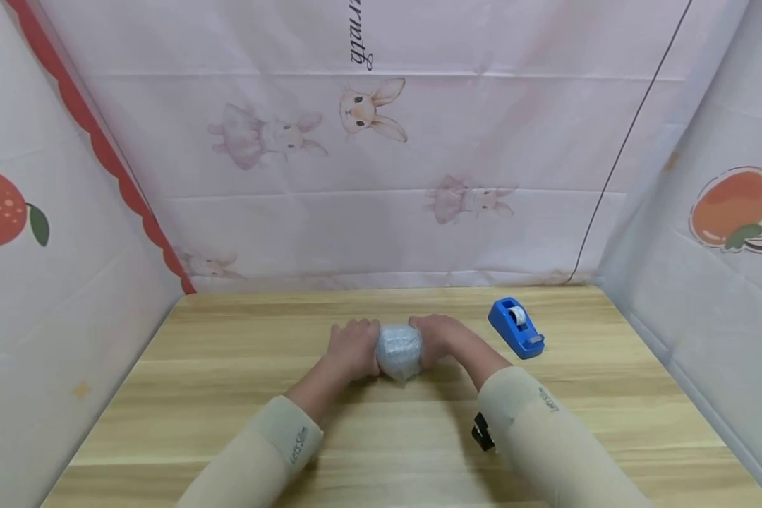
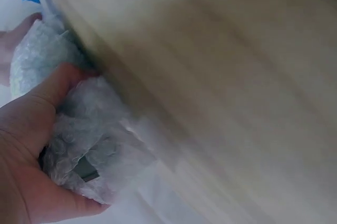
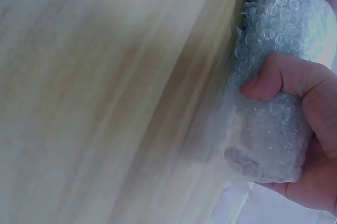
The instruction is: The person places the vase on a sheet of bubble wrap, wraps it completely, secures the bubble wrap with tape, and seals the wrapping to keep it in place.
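A bundle of bubble wrap point(image 1: 399, 351) lies between both hands near the middle of the table. My left hand point(image 1: 354, 348) grips its left end, thumb along the near side and fingers around the far side. My right hand point(image 1: 437, 340) holds the right end the same way. In the left wrist view the wrap point(image 2: 100, 124) bunches loosely past the left hand point(image 2: 31, 150), and something dark shows through a gap in it; its kind is hidden. In the right wrist view the wrap point(image 3: 274, 124) forms a thick roll under the thumb of the right hand point(image 3: 310, 97).
A blue tape dispenser point(image 1: 516, 327) with a roll of tape stands at the back right of the wooden table point(image 1: 228, 381). A small black object point(image 1: 482, 432) lies partly behind the right sleeve. Printed cloth walls point(image 1: 381, 233) enclose the back and sides.
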Tool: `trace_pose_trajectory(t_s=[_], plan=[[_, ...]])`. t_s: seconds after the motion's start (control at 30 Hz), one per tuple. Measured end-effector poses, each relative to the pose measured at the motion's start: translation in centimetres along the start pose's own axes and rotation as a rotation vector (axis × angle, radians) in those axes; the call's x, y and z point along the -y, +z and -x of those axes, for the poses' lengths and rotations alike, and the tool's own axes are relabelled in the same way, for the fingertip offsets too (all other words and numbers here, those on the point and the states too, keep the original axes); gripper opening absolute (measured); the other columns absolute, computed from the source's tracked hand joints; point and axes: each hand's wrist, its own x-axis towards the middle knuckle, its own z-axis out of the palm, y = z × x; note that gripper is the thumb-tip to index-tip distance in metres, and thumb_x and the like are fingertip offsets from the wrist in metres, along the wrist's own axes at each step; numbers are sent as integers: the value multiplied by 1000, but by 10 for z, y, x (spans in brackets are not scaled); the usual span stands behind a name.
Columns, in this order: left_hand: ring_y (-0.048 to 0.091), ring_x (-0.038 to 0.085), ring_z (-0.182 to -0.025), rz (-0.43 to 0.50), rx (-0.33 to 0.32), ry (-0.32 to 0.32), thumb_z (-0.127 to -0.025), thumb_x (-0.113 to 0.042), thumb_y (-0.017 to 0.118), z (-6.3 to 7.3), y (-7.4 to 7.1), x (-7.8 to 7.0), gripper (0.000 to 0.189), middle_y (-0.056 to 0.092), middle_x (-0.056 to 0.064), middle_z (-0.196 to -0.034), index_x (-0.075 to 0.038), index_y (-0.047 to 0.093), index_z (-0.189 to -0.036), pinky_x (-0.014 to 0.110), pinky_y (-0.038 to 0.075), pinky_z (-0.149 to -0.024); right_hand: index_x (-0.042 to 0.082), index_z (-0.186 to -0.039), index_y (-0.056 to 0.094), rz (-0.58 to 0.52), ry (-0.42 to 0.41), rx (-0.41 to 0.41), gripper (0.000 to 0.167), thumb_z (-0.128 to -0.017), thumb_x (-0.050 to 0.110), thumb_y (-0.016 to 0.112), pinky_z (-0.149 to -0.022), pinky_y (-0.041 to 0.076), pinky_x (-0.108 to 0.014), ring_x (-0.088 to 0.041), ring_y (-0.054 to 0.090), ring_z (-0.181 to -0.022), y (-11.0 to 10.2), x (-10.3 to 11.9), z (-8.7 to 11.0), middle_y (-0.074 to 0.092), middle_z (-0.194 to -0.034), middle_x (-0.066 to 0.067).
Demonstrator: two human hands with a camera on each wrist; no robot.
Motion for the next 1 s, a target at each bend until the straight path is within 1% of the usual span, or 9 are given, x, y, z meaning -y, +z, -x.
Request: trace_pose_trajectory(t_s=[0.13,0.23,0.33,0.43,0.53,0.67,0.83,0.93,1.0], plan=[[61,26,-87,-9,-29,42,-62,-35,88,-3,5,5,60,66,5,-96,-11,56,-107,51,46,-81,19,-106,54,-12,-15,13,55,-63,12,87,-78,48,-36,-19,56,-84,-4,-1,0,60,-92,2],[61,21,-78,45,-2,93,-61,-37,85,-7,11,17,57,65,0,-89,-15,56,-104,43,50,-75,19,-102,55,-15,-36,9,53,-61,11,88,-76,47,-35,-18,55,-83,-4,2,-1,60,-91,3],[59,18,-77,105,54,114,-60,-36,84,-11,11,27,53,64,-3,-88,-18,57,-101,38,50,-74,19,-101,55,-33,-42,-17,52,-61,10,88,-76,48,-34,-17,55,-82,0,5,-5,60,-90,4],[58,17,-80,152,112,98,-59,-33,84,-13,6,30,50,65,-5,-91,-21,59,-101,37,50,-76,19,-104,57,-51,-37,-67,51,-64,16,89,-80,49,-35,-16,56,-85,4,5,-8,60,-92,5],[57,17,-80,189,164,56,-60,-30,84,-15,1,28,50,65,-4,-91,-21,60,-103,37,49,-77,18,-107,58,-55,-37,-136,47,-69,20,85,-82,50,-37,-16,59,-87,6,3,-8,62,-95,4],[57,18,-82,256,243,12,-61,-28,83,-17,-3,28,51,63,-4,-92,-21,59,-105,36,48,-77,18,-109,57,-16,-47,-214,40,-76,19,79,-80,52,-39,-18,61,-91,11,2,-6,63,-99,1],[58,18,-82,397,336,18,-62,-24,81,-19,-5,34,48,64,-1,-91,-16,59,-105,34,49,-76,16,-115,55,55,-84,-278,41,-80,19,77,-81,52,-42,-24,62,-98,17,2,-8,64,-109,-5],[60,20,-79,474,374,7,-61,-19,79,-19,-8,37,43,64,2,-88,-12,60,-99,33,50,-71,15,-121,53,99,-90,-302,45,-82,21,75,-83,52,-43,-26,62,-103,18,2,-9,63,-115,-7],[60,21,-78,494,388,5,-61,-19,78,-20,-11,38,41,64,4,-87,-11,59,-97,33,50,-69,15,-121,54,103,-94,-323,46,-81,21,76,-83,52,-44,-27,62,-102,16,2,-9,63,-115,-7]])
